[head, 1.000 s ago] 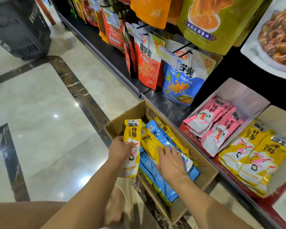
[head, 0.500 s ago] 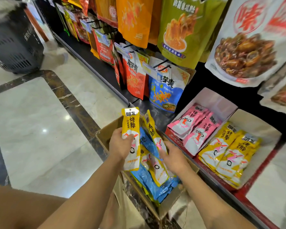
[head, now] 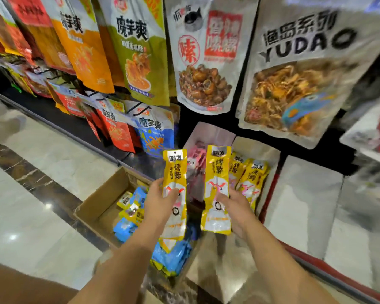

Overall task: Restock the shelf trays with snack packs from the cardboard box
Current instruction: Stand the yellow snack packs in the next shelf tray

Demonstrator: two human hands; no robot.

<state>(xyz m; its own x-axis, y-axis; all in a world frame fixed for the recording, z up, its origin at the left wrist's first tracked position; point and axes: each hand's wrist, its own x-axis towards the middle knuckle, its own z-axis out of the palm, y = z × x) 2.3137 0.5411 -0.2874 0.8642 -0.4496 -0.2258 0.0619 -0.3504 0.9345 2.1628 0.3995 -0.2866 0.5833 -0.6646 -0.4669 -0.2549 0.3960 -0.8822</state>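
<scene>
Shop aisle, left hand (head: 157, 199) grips yellow pack (head: 174, 172), right hand (head: 236, 206) another (head: 217, 170)

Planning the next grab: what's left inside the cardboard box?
The cardboard box still holds loose blue packs and yellow packs, heaped toward its near end. The left hand and forearm cover part of the pile; its depth is hidden.

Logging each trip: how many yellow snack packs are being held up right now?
2: one yellow pack in the left hand, another yellow pack in the right hand.
</scene>
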